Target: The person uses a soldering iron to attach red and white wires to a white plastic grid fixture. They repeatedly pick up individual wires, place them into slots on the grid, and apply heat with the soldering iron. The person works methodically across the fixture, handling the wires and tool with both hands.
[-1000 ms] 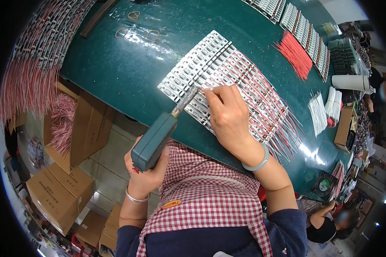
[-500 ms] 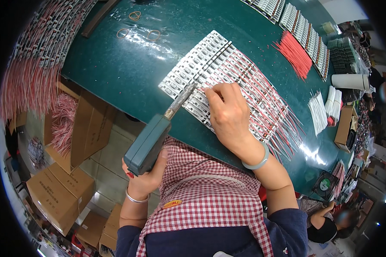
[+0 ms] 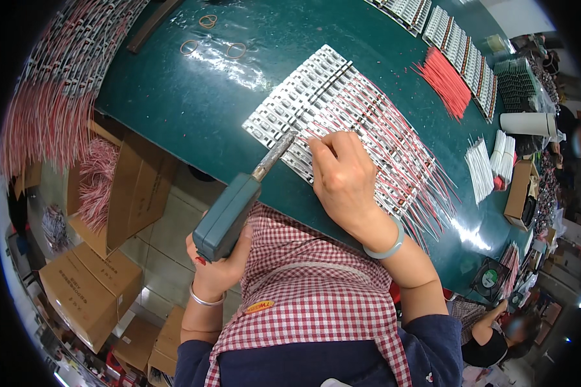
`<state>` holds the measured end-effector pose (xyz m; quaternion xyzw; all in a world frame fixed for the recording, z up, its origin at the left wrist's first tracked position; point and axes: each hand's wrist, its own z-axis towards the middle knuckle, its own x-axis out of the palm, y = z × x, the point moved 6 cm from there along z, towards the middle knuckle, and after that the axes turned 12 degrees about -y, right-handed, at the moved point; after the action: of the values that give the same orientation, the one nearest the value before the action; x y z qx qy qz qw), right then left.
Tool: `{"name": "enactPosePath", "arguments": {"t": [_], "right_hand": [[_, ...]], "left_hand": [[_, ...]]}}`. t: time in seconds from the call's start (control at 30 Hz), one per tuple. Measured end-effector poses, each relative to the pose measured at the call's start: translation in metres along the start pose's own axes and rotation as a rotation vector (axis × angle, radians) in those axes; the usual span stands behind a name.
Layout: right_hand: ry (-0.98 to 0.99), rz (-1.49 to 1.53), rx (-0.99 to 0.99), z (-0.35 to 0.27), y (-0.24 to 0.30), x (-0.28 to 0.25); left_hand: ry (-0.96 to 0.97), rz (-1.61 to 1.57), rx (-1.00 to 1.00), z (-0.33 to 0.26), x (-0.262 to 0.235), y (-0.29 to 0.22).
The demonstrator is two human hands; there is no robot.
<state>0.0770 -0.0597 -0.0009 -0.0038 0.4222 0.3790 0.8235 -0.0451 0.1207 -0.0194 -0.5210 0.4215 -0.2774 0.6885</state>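
My left hand (image 3: 221, 263) is closed around the grip of a green pistol-shaped soldering gun (image 3: 227, 216). The gun's long metal tip reaches up and to the right, ending at the panel of white circuit boards (image 3: 300, 87). Just right of that tip, my right hand (image 3: 345, 177) is pinched over the boards, apparently on the end of a thin wire; its fingers hide most of the contact. Many red and white wires (image 3: 403, 138) fan out from the boards toward the right, some passing beneath my right hand.
The panel lies on a green table (image 3: 174, 97). Wired boards (image 3: 77, 58) hang over its left side, above cardboard boxes (image 3: 93, 290). Red wires (image 3: 442, 84), white wires (image 3: 478, 168), more board panels (image 3: 461, 61) and a small fan (image 3: 490, 277) lie rightward. Another person (image 3: 497, 335) sits lower right.
The soldering gun has shifted slightly right, its tip still at the boards. My right hand sits a touch lower, still pinched. The whole view has moved a little.
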Motion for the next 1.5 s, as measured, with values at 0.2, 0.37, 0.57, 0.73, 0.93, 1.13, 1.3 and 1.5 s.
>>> {"name": "enactPosePath", "arguments": {"t": [0.2,0.37,0.57,0.73,0.93,1.13,1.3,1.5], "right_hand": [[-0.006,0.002,0.005,0.0,0.0,-0.001],[-0.007,-0.012,0.0,0.0,0.0,0.0],[-0.006,-0.026,-0.007,0.0,0.0,0.001],[0.011,-0.024,-0.001,0.0,0.001,0.001],[0.051,0.066,0.064,0.012,-0.012,-0.013],[-0.018,-0.421,0.177,0.052,-0.161,-0.065],[-0.083,-0.44,0.181,0.048,-0.233,-0.055],[-0.065,-0.51,0.065,0.043,-0.246,-0.038]], "left_hand": [[0.009,0.014,0.11,0.003,0.002,-0.006],[0.021,0.017,0.105,0.004,0.004,-0.008],[0.036,0.077,0.079,0.002,0.001,-0.009],[0.02,-0.001,0.074,-0.008,-0.007,0.009],[-0.053,-0.078,-0.028,-0.007,-0.002,0.007],[-0.105,-0.024,0.034,-0.003,-0.007,0.018],[-0.112,-0.088,0.007,0.001,-0.002,0.017],[-0.078,-0.078,0.003,0.0,-0.006,0.02]]}}
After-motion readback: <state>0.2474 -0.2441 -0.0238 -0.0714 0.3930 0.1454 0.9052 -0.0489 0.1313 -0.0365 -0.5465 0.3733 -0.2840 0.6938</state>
